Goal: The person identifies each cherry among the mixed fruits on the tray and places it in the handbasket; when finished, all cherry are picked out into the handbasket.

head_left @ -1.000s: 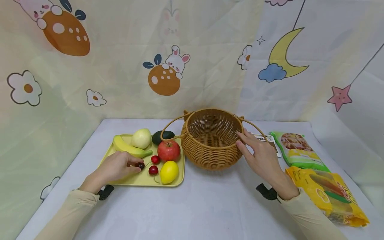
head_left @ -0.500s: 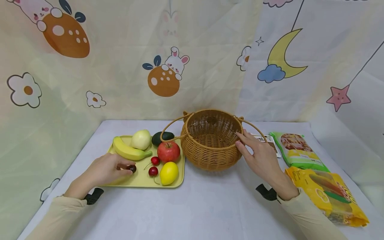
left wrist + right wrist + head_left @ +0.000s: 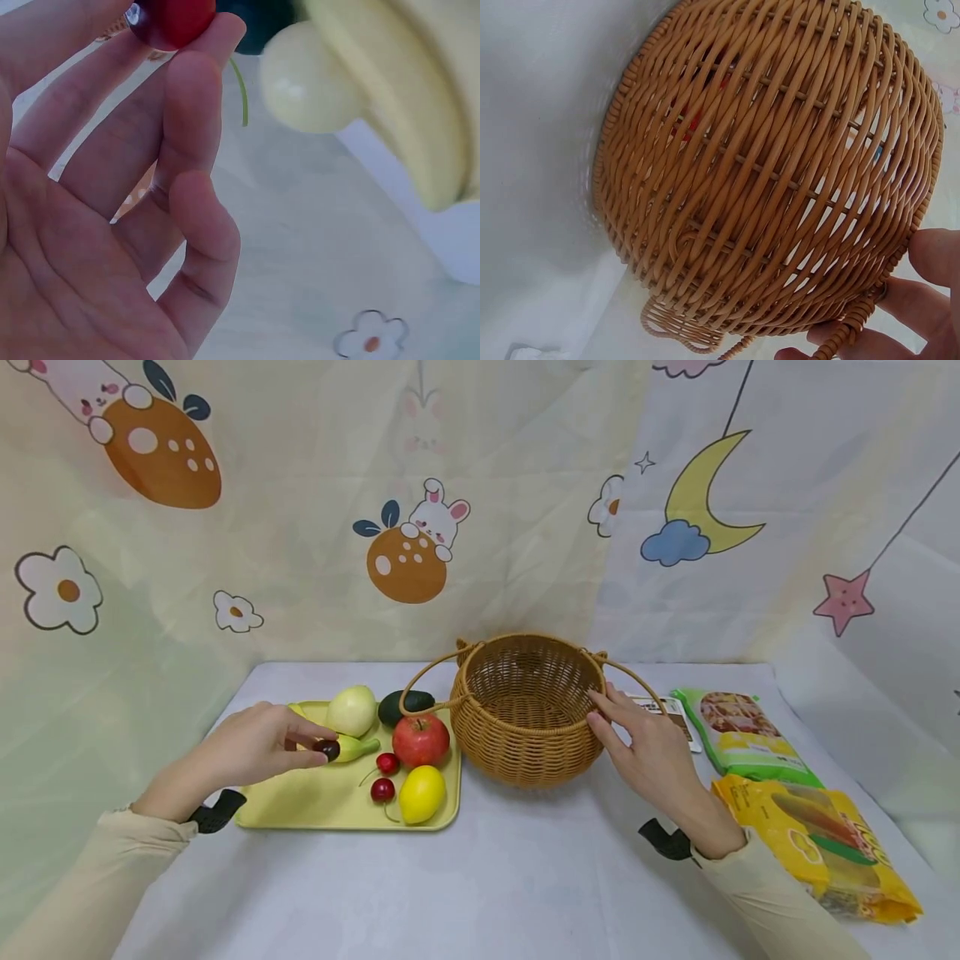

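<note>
Between thumb and fingertips my left hand point(image 3: 251, 746) pinches a dark red cherry point(image 3: 328, 749), raised over the left part of the yellow tray point(image 3: 300, 802). Its green stem point(image 3: 243, 97) hangs down in the left wrist view. Behind this hand lies a banana point(image 3: 352, 748), partly covered by it. Two more cherries, one upper point(image 3: 387, 763) and one lower point(image 3: 382, 790), lie mid-tray beside a lemon point(image 3: 422, 795) and a red apple point(image 3: 421, 740). My right hand point(image 3: 656, 752) holds the right rim of a wicker basket point(image 3: 525, 756), fingers by the handle's base.
A pale round fruit point(image 3: 352, 711) and an avocado point(image 3: 405, 707) sit at the tray's back. Right of the basket lie a white card point(image 3: 678, 720), a green food bag point(image 3: 753, 735) and a yellow food bag point(image 3: 825, 852). The basket's left handle point(image 3: 420, 681) overhangs the tray.
My left hand has moved left across the tray with the cherry, then up in front of the banana. The right hand stays at the basket's rim.
</note>
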Motion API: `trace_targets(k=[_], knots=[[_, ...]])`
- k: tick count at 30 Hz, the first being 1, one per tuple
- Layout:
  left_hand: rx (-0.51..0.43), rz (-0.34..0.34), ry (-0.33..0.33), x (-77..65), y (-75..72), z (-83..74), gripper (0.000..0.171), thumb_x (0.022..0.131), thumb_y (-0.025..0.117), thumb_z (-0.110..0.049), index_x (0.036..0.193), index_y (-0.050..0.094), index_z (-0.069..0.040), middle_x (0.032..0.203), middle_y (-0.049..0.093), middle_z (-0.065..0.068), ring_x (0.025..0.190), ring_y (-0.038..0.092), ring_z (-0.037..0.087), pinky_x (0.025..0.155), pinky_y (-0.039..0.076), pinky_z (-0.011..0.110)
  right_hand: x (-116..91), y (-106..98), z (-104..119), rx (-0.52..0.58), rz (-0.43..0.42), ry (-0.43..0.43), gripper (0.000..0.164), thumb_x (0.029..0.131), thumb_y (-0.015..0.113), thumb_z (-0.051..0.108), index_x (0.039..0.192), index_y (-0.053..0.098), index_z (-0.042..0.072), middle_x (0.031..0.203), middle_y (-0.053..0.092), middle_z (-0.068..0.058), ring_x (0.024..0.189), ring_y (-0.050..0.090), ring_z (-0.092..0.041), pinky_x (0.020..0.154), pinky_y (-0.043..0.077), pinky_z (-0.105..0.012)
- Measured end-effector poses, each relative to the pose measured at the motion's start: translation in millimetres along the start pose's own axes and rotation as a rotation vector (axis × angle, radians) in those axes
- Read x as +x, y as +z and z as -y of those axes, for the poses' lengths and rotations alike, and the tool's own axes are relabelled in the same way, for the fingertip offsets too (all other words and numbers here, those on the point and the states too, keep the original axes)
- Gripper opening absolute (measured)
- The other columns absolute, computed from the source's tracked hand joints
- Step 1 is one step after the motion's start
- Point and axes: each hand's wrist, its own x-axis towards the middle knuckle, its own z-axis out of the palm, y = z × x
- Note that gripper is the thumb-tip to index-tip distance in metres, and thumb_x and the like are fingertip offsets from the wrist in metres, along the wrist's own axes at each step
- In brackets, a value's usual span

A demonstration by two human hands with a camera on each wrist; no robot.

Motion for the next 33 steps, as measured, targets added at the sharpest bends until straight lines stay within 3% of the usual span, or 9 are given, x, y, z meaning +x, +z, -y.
trace_targets(k=[6, 8, 11, 14, 16, 24, 26, 30, 33], knots=[[0.038, 0.025, 0.092, 39.5, -24.0, -28.1, 0.03, 0.088, 0.081, -0.031, 0.117, 0.08, -0.025, 0.098, 0.081, -0.007, 0.078, 0.069, 0.006, 0.065, 0.05, 0.029, -1, 0, -1, -0.002, 0.007, 0.013, 0.042, 0.104, 0.06, 0.031, 0.142, 0.062, 0.013, 0.145, 0.058, -0.021, 0.039, 0.035, -0.008, 0.043, 0.027, -0.024], [0.037, 0.049, 0.126, 54.7, -31.5, -38.8, 0.029, 0.089, 0.08, -0.029, 0.117, 0.08, -0.024, 0.098, 0.081, -0.005, 0.081, 0.07, 0.009, 0.066, 0.051, 0.03, -1, 0, -1, 0.001, 0.003, 0.011, 0.042, 0.104, 0.061, 0.03, 0.142, 0.062, 0.013, 0.145, 0.058, -0.021, 0.042, 0.044, -0.015, 0.043, 0.028, -0.025], [0.028, 0.1, 0.158, 76.0, -42.3, -54.1, 0.03, 0.09, 0.079, -0.027, 0.119, 0.079, -0.021, 0.098, 0.081, -0.003, 0.086, 0.073, 0.013, 0.071, 0.054, 0.034, -1, 1, -1, 0.003, -0.006, -0.001, 0.042, 0.104, 0.061, 0.029, 0.142, 0.063, 0.012, 0.145, 0.058, -0.021, 0.071, 0.07, -0.036, 0.048, 0.041, -0.031], [0.013, 0.156, 0.199, 97.0, -50.4, -67.2, 0.031, 0.091, 0.078, -0.025, 0.122, 0.078, -0.018, 0.099, 0.081, -0.001, 0.094, 0.076, 0.018, 0.078, 0.057, 0.037, 0, 2, -1, 0.005, -0.008, -0.007, 0.042, 0.104, 0.061, 0.029, 0.142, 0.062, 0.011, 0.145, 0.058, -0.021, 0.11, 0.068, -0.047, 0.056, 0.05, -0.039], [0.002, 0.194, 0.227, 110.6, -53.5, -75.6, 0.03, 0.092, 0.077, -0.023, 0.121, 0.078, -0.016, 0.1, 0.081, 0.001, 0.098, 0.077, 0.018, 0.082, 0.058, 0.037, 0, 1, -1, 0.002, -0.004, -0.004, 0.042, 0.104, 0.061, 0.029, 0.142, 0.062, 0.011, 0.145, 0.058, -0.021, 0.116, 0.066, -0.047, 0.059, 0.051, -0.042], [-0.016, 0.296, 0.245, 153.4, -53.7, -107.2, 0.028, 0.091, 0.079, -0.021, 0.118, 0.079, -0.017, 0.101, 0.081, 0.001, 0.089, 0.075, 0.012, 0.07, 0.052, 0.027, 0, 1, 0, -0.002, -0.004, 0.003, 0.042, 0.104, 0.061, 0.029, 0.142, 0.063, 0.01, 0.145, 0.058, -0.021, 0.122, 0.063, -0.045, 0.062, 0.054, -0.045], [-0.012, 0.31, 0.241, 161.8, -52.0, -114.0, 0.028, 0.091, 0.079, -0.023, 0.118, 0.079, -0.02, 0.101, 0.081, 0.0, 0.089, 0.073, 0.011, 0.07, 0.051, 0.026, 0, 0, 0, 0.001, 0.001, 0.009, 0.042, 0.104, 0.061, 0.029, 0.142, 0.063, 0.011, 0.145, 0.058, -0.021, 0.113, 0.067, -0.046, 0.056, 0.05, -0.039], [-0.015, 0.339, 0.267, 177.4, -48.8, -124.5, 0.027, 0.091, 0.078, -0.023, 0.118, 0.079, -0.021, 0.097, 0.081, -0.001, 0.071, 0.06, 0.01, 0.062, 0.042, 0.025, 0, 0, -1, 0.002, 0.006, 0.01, 0.042, 0.104, 0.061, 0.03, 0.142, 0.062, 0.012, 0.145, 0.058, -0.021, 0.095, 0.07, -0.047, 0.049, 0.039, -0.029], [-0.019, 0.353, 0.308, 187.8, -46.6, -132.2, 0.027, 0.092, 0.077, -0.021, 0.119, 0.079, -0.017, 0.104, 0.08, 0.001, 0.066, 0.055, 0.01, 0.059, 0.04, 0.023, 0, 0, -1, -0.001, 0.0, 0.004, 0.042, 0.104, 0.061, 0.029, 0.142, 0.063, 0.012, 0.145, 0.058, -0.021, 0.097, 0.07, -0.047, 0.048, 0.04, -0.032]])
